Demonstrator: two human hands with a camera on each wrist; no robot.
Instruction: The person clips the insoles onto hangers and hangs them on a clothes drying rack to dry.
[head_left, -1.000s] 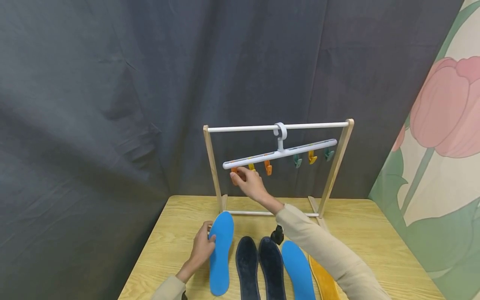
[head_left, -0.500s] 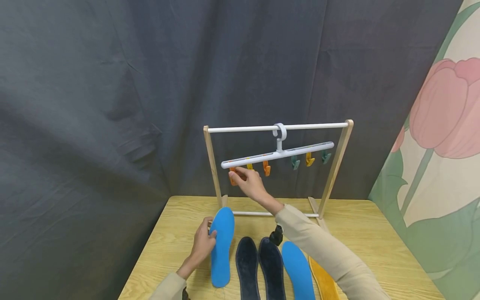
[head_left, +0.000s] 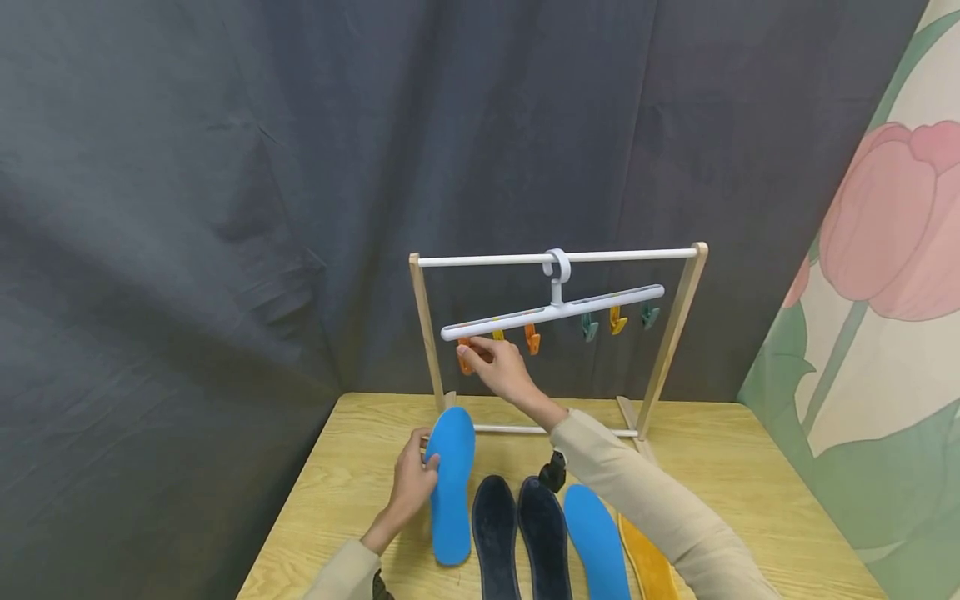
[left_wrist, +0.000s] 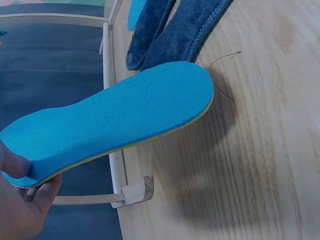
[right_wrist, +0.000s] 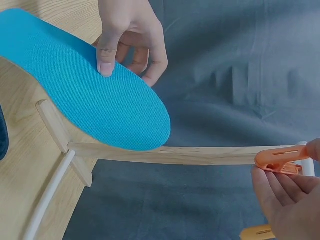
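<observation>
Between the thumb and fingers of my left hand [head_left: 414,482] is a blue insole [head_left: 452,492], pinched along its left edge near the upper end. The left wrist view shows the insole [left_wrist: 115,115] lifted off the table, with a yellowish underside edge. My right hand [head_left: 501,368] pinches an orange clip [right_wrist: 280,156] at the left end of a white hanger [head_left: 555,312]. Whether the clip's mouth is apart is hard to tell. The insole stays below the clip, not touching it. The hanger hooks over a rack's white top bar [head_left: 480,260] and tilts down to the left.
Two dark plush insoles [head_left: 495,533], another blue insole [head_left: 596,537] and a yellow insole [head_left: 647,558] lie side by side on the wooden table [head_left: 720,483]. Further clips, such as a yellow clip [head_left: 617,321], hang along the hanger. A grey curtain [head_left: 300,208] stands behind the rack.
My left hand has raised the blue insole and moved it slightly right, toward the rack. The hanger has shifted a little left. My right hand keeps its pinch on the orange clip.
</observation>
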